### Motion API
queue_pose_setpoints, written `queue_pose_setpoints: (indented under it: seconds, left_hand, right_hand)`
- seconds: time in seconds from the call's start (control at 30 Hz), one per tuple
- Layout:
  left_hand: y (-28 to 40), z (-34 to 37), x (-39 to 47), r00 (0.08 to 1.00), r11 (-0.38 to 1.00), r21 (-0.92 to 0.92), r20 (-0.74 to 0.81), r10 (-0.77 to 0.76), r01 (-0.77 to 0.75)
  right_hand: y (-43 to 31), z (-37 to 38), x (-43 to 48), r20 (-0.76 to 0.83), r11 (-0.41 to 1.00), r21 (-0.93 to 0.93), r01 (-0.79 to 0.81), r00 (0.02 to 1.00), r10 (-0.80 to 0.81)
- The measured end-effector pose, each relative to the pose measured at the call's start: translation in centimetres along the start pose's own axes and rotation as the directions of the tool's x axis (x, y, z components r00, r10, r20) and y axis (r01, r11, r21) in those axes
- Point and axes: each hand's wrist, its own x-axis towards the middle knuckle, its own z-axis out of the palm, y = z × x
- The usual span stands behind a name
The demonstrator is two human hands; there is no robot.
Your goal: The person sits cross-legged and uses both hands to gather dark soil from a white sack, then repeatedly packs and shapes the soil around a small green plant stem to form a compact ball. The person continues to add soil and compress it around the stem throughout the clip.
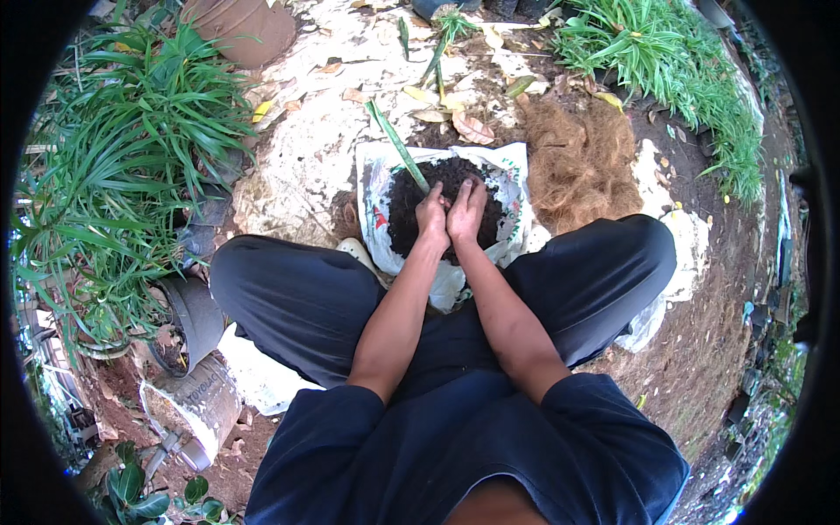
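Observation:
A white printed plastic sack (515, 157) lies between the person's knees with dark soil (407, 226) in it. Both hands rest in the soil side by side. My left hand (432, 216) is next to the base of a long green leaf cutting (399, 144), which slants up and to the left; whether the fingers grip it cannot be told. My right hand (468, 207) has its fingers extended over the soil, cupped towards the left one. The fingertips and whatever lies between the palms are partly hidden.
Brown coconut fibre (577, 167) is heaped right of the sack. More leaf cuttings (433, 62) and dry leaves (472, 128) lie beyond it. Leafy plants (131, 125) and a tipped black pot (193, 321) stand at left, a clay pot (246, 29) at upper left.

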Motion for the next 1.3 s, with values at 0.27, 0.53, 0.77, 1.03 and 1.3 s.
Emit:
queue_pose_setpoints:
  seconds: [0.27,0.53,0.77,1.03,1.3]
  left_hand:
    - [2.3,-0.5,-0.5,0.899,0.955,-0.109,0.381,-0.216,0.276]
    - [1.9,0.0,-1.4,0.955,0.972,-0.082,0.222,-0.198,0.221]
    - [0.8,0.1,-0.2,0.999,1.0,-0.024,-0.042,-0.017,0.016]
    - [2.2,-0.8,-0.1,0.936,0.968,-0.147,0.321,-0.147,0.202]
    - [1.1,-0.7,-1.0,0.983,0.987,-0.109,0.152,-0.1,0.117]
  right_hand:
    - [-0.2,-0.3,2.3,0.366,0.575,0.594,-0.562,0.826,0.429]
    - [-1.5,-0.4,0.0,-0.194,0.994,-0.085,0.073,0.977,-0.088]
    - [0.4,1.0,-0.1,-0.189,0.988,-0.025,0.152,0.97,-0.154]
    - [-0.1,0.0,2.8,0.289,0.584,0.601,-0.546,0.829,0.478]
    - [-2.0,0.2,-0.2,-0.13,0.997,-0.068,0.028,0.991,-0.037]
